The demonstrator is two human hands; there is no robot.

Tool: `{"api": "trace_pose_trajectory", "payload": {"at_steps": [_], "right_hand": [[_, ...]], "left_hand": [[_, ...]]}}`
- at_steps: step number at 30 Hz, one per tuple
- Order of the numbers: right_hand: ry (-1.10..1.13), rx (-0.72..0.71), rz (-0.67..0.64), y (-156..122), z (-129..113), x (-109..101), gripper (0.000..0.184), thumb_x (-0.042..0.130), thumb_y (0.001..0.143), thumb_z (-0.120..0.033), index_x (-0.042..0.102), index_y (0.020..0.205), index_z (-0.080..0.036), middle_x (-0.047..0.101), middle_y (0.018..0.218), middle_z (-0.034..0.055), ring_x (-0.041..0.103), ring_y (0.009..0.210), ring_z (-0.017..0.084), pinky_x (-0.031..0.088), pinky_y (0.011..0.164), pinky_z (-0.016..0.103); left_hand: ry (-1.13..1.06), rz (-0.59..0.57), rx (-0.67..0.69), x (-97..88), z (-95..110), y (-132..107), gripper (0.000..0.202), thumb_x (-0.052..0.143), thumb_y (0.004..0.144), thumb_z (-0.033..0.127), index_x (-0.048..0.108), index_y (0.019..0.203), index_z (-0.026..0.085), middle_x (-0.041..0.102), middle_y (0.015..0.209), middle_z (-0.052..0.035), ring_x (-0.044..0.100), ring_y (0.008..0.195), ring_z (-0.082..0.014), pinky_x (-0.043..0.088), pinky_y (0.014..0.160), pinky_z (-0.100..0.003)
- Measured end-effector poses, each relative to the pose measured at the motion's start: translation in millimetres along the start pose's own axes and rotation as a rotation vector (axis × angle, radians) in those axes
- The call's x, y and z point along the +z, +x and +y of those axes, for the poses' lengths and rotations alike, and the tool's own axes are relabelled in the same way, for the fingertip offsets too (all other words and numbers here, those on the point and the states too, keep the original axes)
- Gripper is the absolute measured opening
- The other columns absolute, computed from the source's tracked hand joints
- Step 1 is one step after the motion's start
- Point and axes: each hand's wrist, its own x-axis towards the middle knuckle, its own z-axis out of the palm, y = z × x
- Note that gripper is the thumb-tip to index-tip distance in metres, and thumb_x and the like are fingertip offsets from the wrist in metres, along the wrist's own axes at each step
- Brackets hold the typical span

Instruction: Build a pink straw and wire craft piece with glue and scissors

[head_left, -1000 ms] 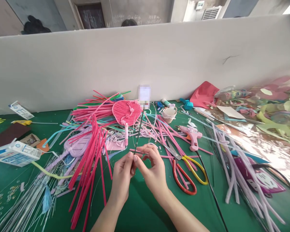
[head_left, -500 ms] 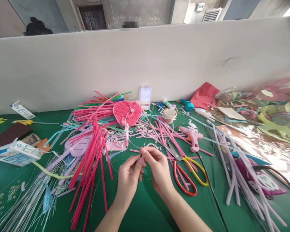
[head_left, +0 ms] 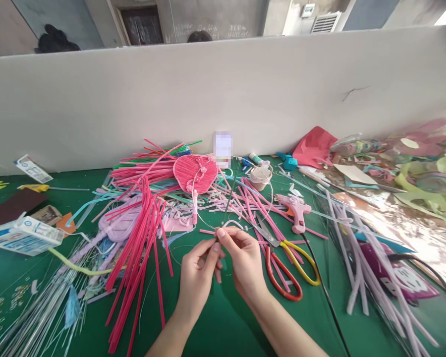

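Observation:
My left hand (head_left: 197,277) and my right hand (head_left: 245,263) meet above the green table (head_left: 215,322), both pinching the lower end of a thin dark green wire stem (head_left: 228,198) that slants up and to the right. A fine pale thread or wire loops around the fingertips. Just behind the stem lies a pink heart-shaped fan (head_left: 195,173) made of pipe cleaners. Red-and-yellow-handled scissors (head_left: 288,270) lie right beside my right hand.
A heap of pink pipe cleaners (head_left: 141,223) spreads left of my hands. A pink glue gun (head_left: 295,210) with its black cord lies to the right, and lilac strips (head_left: 360,258) beyond it. White boxes (head_left: 22,237) sit far left. A white partition (head_left: 223,94) closes the back.
The stem has tilted further to the right and my hands have shifted slightly right and up; over the last half second they have hardly moved.

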Motion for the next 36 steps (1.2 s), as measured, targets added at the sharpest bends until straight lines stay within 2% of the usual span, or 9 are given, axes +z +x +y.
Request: {"api": "trace_pose_trajectory", "payload": {"at_steps": [4, 10, 15, 26, 31, 36], "right_hand": [[-0.008, 0.007, -0.007, 1.2, -0.1, -0.4, 0.025, 0.077, 0.077, -0.039, 0.068, 0.077, -0.016, 0.048, 0.052, -0.0066, 0.050, 0.035, 0.010, 0.043, 0.022, 0.022], [0.000, 0.031, 0.024, 1.7, -0.2, 2.2, 0.030, 0.084, 0.068, -0.037, 0.064, 0.077, -0.017, 0.058, 0.058, -0.0050, 0.050, 0.037, 0.009, 0.043, 0.022, 0.021], [0.036, 0.047, -0.011, 2.9, 1.8, -1.2, 0.027, 0.082, 0.072, -0.035, 0.061, 0.075, -0.018, 0.051, 0.050, -0.0075, 0.049, 0.036, 0.011, 0.042, 0.022, 0.022], [0.049, 0.007, -0.027, 2.4, -1.9, -0.9, 0.024, 0.082, 0.071, -0.032, 0.063, 0.068, -0.017, 0.051, 0.053, -0.0059, 0.051, 0.037, 0.010, 0.041, 0.023, 0.021], [0.020, 0.035, -0.052, 4.2, -1.7, -1.5, 0.026, 0.081, 0.072, -0.036, 0.063, 0.074, -0.018, 0.050, 0.052, -0.0066, 0.052, 0.037, 0.012, 0.041, 0.023, 0.022], [-0.035, 0.024, -0.039, 5.7, -1.7, -2.3, 0.029, 0.084, 0.067, -0.037, 0.067, 0.082, -0.018, 0.062, 0.070, -0.0022, 0.055, 0.044, 0.011, 0.044, 0.026, 0.023]], "left_hand": [[-0.005, 0.004, 0.009, -0.5, -0.3, -0.1, 0.032, 0.067, 0.084, 0.045, 0.073, 0.090, 0.015, 0.056, 0.065, 0.0013, 0.048, 0.049, -0.0077, 0.044, 0.040, -0.018], [-0.001, -0.012, 0.030, -2.7, -1.8, -1.1, 0.031, 0.064, 0.087, 0.045, 0.072, 0.086, 0.015, 0.054, 0.066, 0.0024, 0.047, 0.047, -0.0058, 0.043, 0.042, -0.018], [0.001, -0.018, 0.025, -3.1, -2.0, -1.3, 0.031, 0.064, 0.087, 0.045, 0.072, 0.085, 0.015, 0.054, 0.066, 0.0022, 0.048, 0.047, -0.0059, 0.043, 0.042, -0.018], [-0.034, -0.010, 0.031, -1.3, -0.8, -2.0, 0.028, 0.067, 0.085, 0.044, 0.073, 0.083, 0.016, 0.055, 0.067, 0.0011, 0.050, 0.051, -0.0083, 0.046, 0.040, -0.018], [-0.053, -0.012, 0.029, -2.0, -1.6, -1.2, 0.027, 0.067, 0.085, 0.043, 0.074, 0.086, 0.017, 0.055, 0.067, 0.0015, 0.050, 0.051, -0.0079, 0.046, 0.041, -0.018], [-0.101, 0.026, 0.023, -4.4, -5.0, 1.2, 0.025, 0.067, 0.086, 0.042, 0.075, 0.089, 0.019, 0.053, 0.063, 0.0031, 0.049, 0.049, -0.0065, 0.045, 0.042, -0.017]]}}
